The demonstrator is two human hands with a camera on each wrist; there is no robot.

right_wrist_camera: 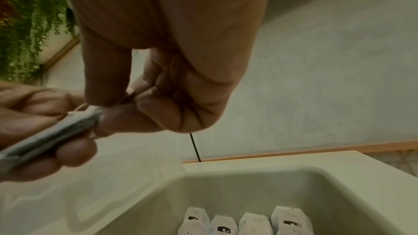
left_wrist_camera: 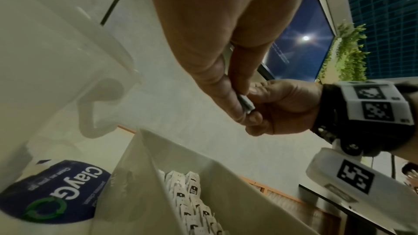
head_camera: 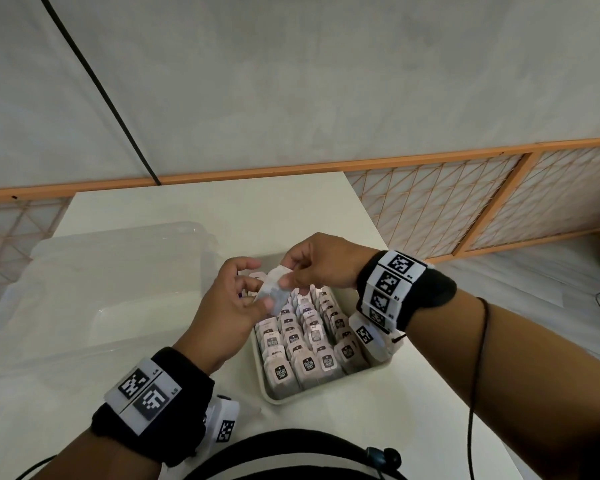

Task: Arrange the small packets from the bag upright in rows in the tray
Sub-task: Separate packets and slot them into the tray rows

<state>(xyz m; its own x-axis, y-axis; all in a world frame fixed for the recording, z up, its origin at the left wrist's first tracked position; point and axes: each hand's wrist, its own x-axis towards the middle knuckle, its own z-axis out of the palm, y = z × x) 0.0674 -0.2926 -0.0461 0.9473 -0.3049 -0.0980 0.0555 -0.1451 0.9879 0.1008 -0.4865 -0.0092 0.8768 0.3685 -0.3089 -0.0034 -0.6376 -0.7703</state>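
Note:
A beige tray [head_camera: 272, 398] on the white table holds several rows of small packets [head_camera: 307, 341] standing upright, each with a dark label. Above the tray's far end both hands meet on a small stack of pale packets [head_camera: 274, 294]. My left hand [head_camera: 236, 299] grips the stack's lower end between thumb and fingers. My right hand [head_camera: 312, 265] pinches its upper end. The left wrist view shows the stack [left_wrist_camera: 246, 104] edge-on between both hands, over the tray [left_wrist_camera: 144, 151]. In the right wrist view the stack [right_wrist_camera: 56, 135] lies between both hands above the tray [right_wrist_camera: 226, 176]. A white bag [left_wrist_camera: 52, 197] with a blue label lies left of the tray.
A clear plastic bin [head_camera: 84, 289] lies on the table left of the tray, close to my left forearm. A black cable [head_camera: 94, 84] runs down the wall to the table's back edge. The table's right edge [head_camera: 371, 216] is near the tray.

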